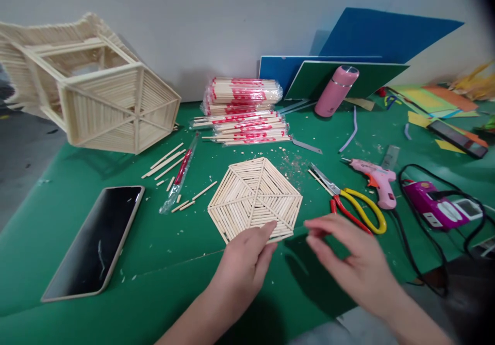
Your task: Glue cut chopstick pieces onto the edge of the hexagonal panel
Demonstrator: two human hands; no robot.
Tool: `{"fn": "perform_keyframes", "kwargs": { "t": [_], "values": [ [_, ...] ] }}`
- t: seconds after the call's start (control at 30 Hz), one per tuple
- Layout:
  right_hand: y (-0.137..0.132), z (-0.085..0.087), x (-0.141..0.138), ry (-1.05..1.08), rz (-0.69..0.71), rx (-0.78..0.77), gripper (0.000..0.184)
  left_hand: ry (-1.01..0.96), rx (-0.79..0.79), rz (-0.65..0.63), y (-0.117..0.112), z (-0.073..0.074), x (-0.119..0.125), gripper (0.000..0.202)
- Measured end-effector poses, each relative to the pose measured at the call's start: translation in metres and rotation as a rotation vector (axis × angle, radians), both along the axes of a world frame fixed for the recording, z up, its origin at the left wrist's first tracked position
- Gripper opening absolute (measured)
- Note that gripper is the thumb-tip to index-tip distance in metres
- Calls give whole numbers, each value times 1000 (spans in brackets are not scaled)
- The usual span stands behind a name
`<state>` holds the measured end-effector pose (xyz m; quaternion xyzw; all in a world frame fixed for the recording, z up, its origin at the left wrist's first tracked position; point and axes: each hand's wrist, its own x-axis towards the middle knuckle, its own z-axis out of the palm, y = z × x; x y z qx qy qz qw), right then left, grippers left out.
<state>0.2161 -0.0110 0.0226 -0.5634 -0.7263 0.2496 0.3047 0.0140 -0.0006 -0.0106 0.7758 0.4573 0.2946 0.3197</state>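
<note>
A flat polygonal panel of pale wooden sticks (253,195), with spoke-like sticks meeting in its middle, lies on the green table. My left hand (245,262) is closed on its near edge, index finger on top and thumb by the rim. To the right of the panel, my right hand (348,255) hovers with thumb and index finger apart and nothing visible between them. Yellow-and-red-handled scissors (350,203) lie just beyond that hand. A pink glue gun (377,180) rests farther right with its cord trailing toward me.
A large stick-built frame (124,108) stands at left. Wrapped chopstick bundles (243,97) lie at the back, near a pink bottle (336,91) and blue and green boards (386,35). A phone (96,242), loose sticks (166,162) and a purple device (436,206) surround the work.
</note>
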Motion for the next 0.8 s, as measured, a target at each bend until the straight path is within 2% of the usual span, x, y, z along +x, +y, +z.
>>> {"fn": "perform_keyframes", "kwargs": {
  "t": [0.03, 0.1, 0.2, 0.3, 0.37, 0.43, 0.47, 0.5, 0.57, 0.63, 0.73, 0.8],
  "values": [
    [-1, 0, -13, 61, 76, -87, 18, 24, 6, 7, -2, 0, 1, 36],
    [-1, -3, -31, 155, 142, -180, 14, 53, 9, 8, -6, 0, 2, 42],
    [0, -12, -41, 234, 120, -243, 15, 53, 34, 39, -9, 5, -2, 44],
    [1, -19, -38, 287, -12, -255, 17, -8, 89, 264, -9, 12, -9, 48],
    [0, -21, -38, 351, -90, -228, 16, -89, 90, 435, -10, 16, -12, 43],
    [-1, -21, -40, 413, -131, -183, 14, -205, -5, 476, -13, 19, -11, 20],
    [-2, -21, -41, 438, -140, -159, 12, -269, -91, 456, -14, 20, -9, 8],
    [-3, -21, -44, 459, -143, -137, 11, -337, -198, 424, -15, 21, -7, 5],
    [-4, -21, -49, 492, -118, -114, 8, -480, -407, 390, -15, 22, 1, 12],
    [-4, -21, -53, 511, -72, -106, 7, -626, -545, 412, -13, 22, 7, 17],
    [-2, -19, -55, 516, -2, -106, 7, -731, -609, 433, -7, 22, 11, 19],
    [2, -16, -52, 502, 4, -125, 8, -669, -590, 396, -4, 22, 10, 20]
  ]
}}
